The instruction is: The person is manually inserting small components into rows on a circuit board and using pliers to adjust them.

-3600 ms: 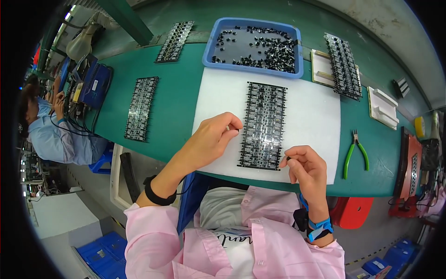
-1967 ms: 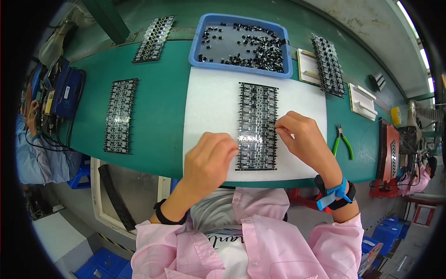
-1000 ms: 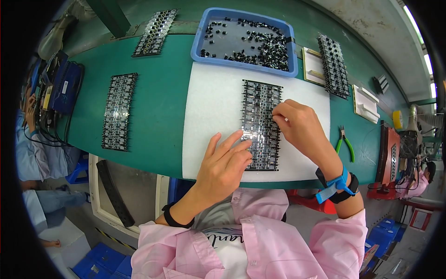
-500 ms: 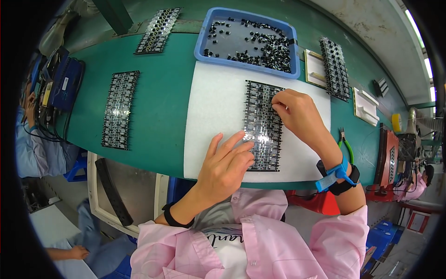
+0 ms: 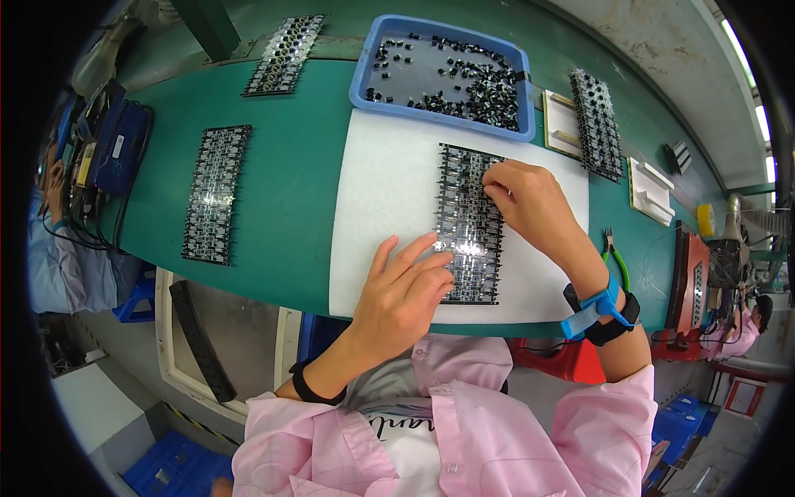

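A dark circuit board panel, crowded with small parts, lies lengthwise on a white foam sheet. My left hand rests along the panel's left edge in its lower half, fingers spread and fingertips touching it. Over the upper right part of the panel, my right hand has thumb and forefinger pinched together. Whatever those fingertips hold, if anything, is hidden by the hand. Beyond the foam stands a blue tray scattered with small black components, piled thickest toward its right side.
More board panels lie on the green table at left, far left and right. White holders, green-handled cutters and yellow tape sit at right. A blue device with cables stands at left.
My hands keep almost the same places on the panel. At the lower left, another person's arm and legs have moved mostly out of view, uncovering a blue crate on the floor.
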